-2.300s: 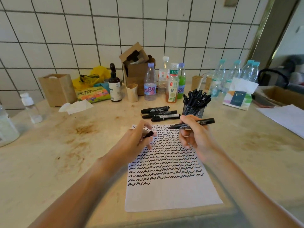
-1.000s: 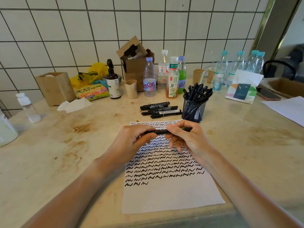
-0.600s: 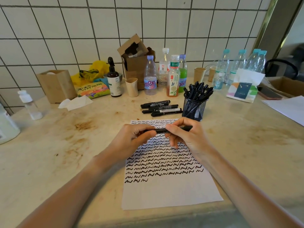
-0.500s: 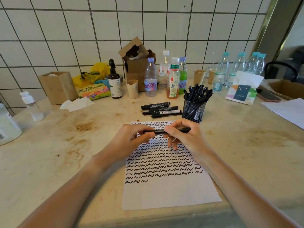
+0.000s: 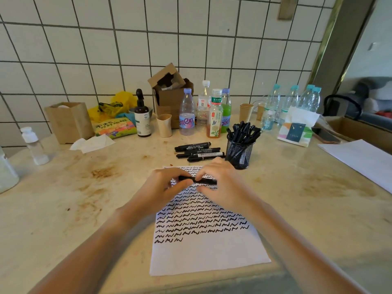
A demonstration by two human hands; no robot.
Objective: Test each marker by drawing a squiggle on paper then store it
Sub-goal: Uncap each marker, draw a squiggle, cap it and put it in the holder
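Observation:
A black marker (image 5: 198, 179) lies level between both hands above the top of the paper (image 5: 207, 251), a white sheet with many rows of black squiggles. My left hand (image 5: 164, 185) pinches the marker's left end. My right hand (image 5: 224, 183) grips its right part; that end is hidden under the fingers. Three black markers (image 5: 198, 151) lie side by side just beyond the paper. A black mesh cup (image 5: 239, 153) full of several markers stands to their right.
Bottles (image 5: 214, 115), a brown pump bottle (image 5: 142, 117), a cardboard box (image 5: 169, 98) and paper cups line the tiled wall. A tissue pack (image 5: 297, 128) and another white sheet (image 5: 360, 158) lie at the right. A small white bottle (image 5: 34, 145) stands at the left.
The hands came together: the cap in my left hand and the marker in my right were joined into one capped marker, held level over the paper. It has hardly moved since.

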